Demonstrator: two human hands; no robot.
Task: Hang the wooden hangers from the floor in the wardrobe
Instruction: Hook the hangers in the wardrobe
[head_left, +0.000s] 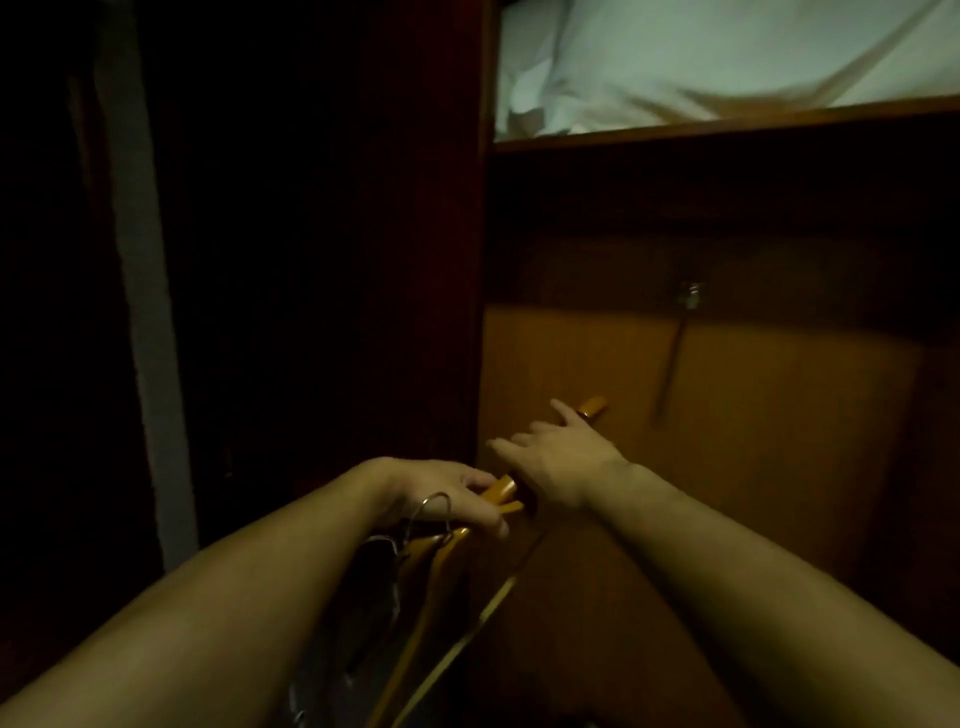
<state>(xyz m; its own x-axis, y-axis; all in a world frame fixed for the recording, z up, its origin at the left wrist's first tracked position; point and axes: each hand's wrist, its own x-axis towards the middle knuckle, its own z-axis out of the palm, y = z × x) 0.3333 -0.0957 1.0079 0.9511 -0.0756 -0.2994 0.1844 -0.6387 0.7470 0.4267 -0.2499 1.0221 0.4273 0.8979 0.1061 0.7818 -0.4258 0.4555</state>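
Both bare forearms reach into a dim brown wooden wardrobe (727, 395). The left hand (441, 493) is closed around a bunch of honey-coloured wooden hangers with silver wire hooks (441, 551); their hooks curl up just behind the knuckles and their arms trail down between the forearms. The right hand (558, 462) lies over another honey-coloured wooden hanger (592, 406), whose rounded tip pokes out beyond the extended forefinger. In the gloom that hand looks loosely wrapped on it, thumb spread. A white crumpled cloth (727, 57) fills the shelf above.
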